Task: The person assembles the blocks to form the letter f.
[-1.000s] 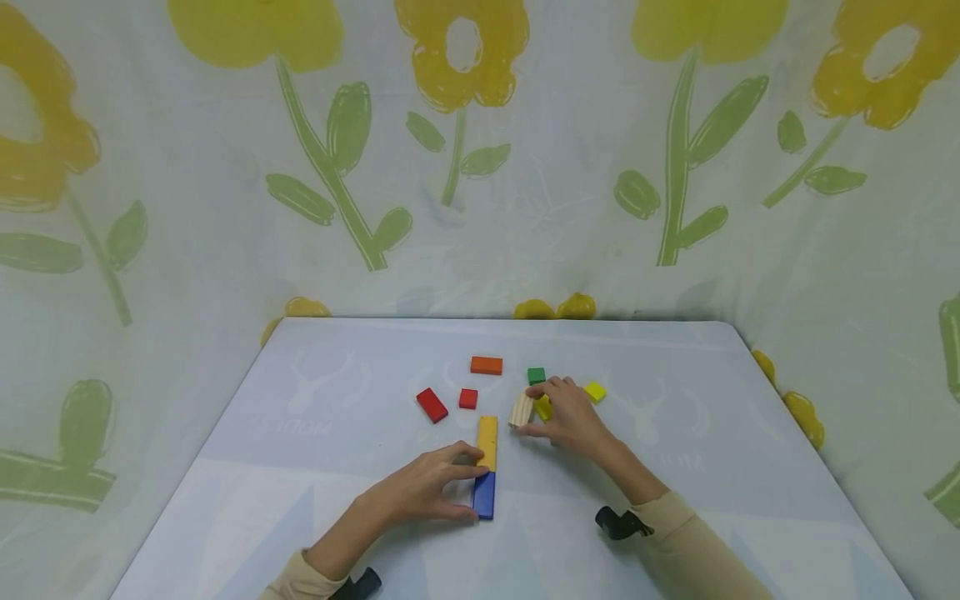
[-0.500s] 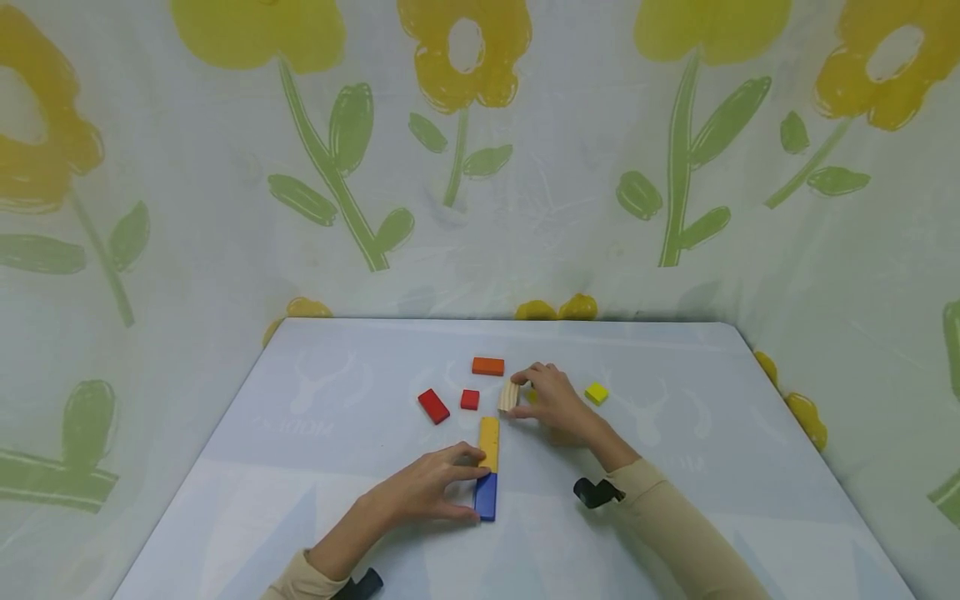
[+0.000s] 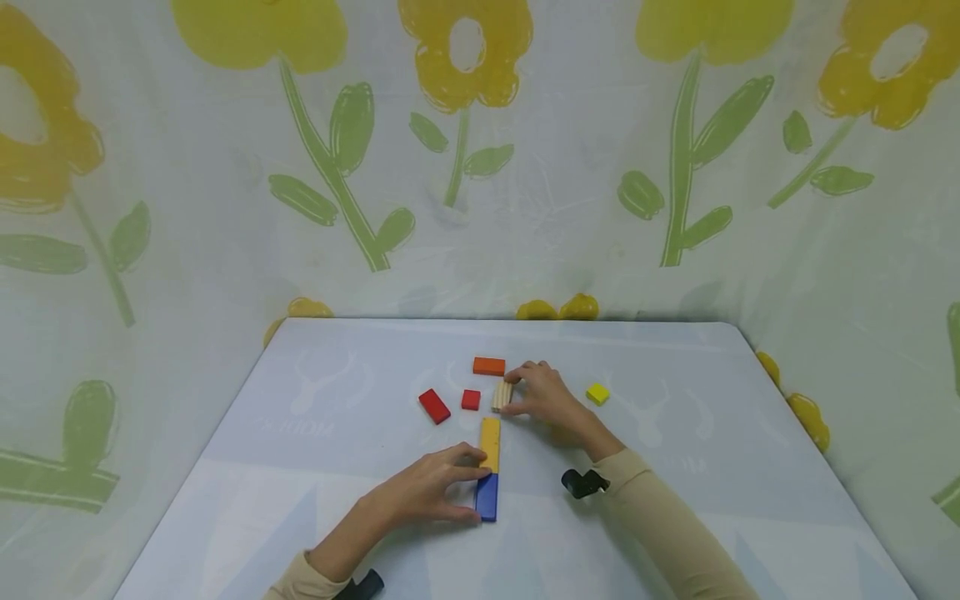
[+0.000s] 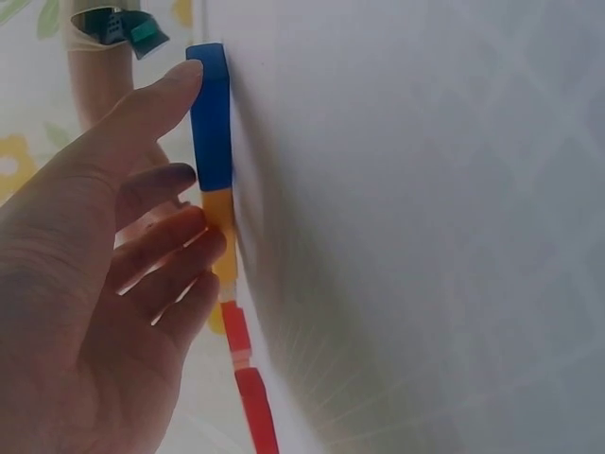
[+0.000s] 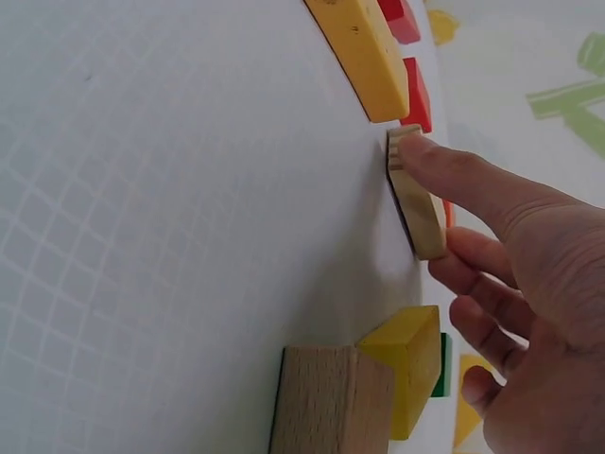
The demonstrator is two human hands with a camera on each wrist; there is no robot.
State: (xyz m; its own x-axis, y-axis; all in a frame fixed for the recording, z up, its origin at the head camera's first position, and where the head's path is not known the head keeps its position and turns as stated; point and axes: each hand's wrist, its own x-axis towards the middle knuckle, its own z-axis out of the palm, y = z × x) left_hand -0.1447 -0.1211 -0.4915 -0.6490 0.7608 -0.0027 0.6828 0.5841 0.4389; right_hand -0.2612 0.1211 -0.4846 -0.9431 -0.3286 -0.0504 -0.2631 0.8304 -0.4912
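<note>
My left hand (image 3: 423, 485) holds the blue block (image 3: 486, 500), thumb at its near end and fingers along its side. The yellow oblong block (image 3: 490, 435) continues in line from its far end; some left fingertips lie against it in the left wrist view. My right hand (image 3: 553, 400) pinches a plain striped wooden block (image 3: 500, 398) between thumb and forefinger. It is just beyond the yellow block's far end, low over the table. In the right wrist view a second plain wooden block (image 5: 321, 402) and a yellow block (image 5: 406, 369) lie below the hand.
A small red block (image 3: 470, 400), a longer red block (image 3: 434, 407) and an orange block (image 3: 489, 367) lie to the left and beyond. A small yellow block (image 3: 597, 393) is at right. Part of a green block (image 5: 442, 364) shows behind. Flowered cloth (image 3: 562, 208) surrounds the white table (image 3: 300, 483).
My right hand has carried the plain wooden block leftward to beyond the yellow block's end, covering the green block in the head view. My left hand has stayed in place.
</note>
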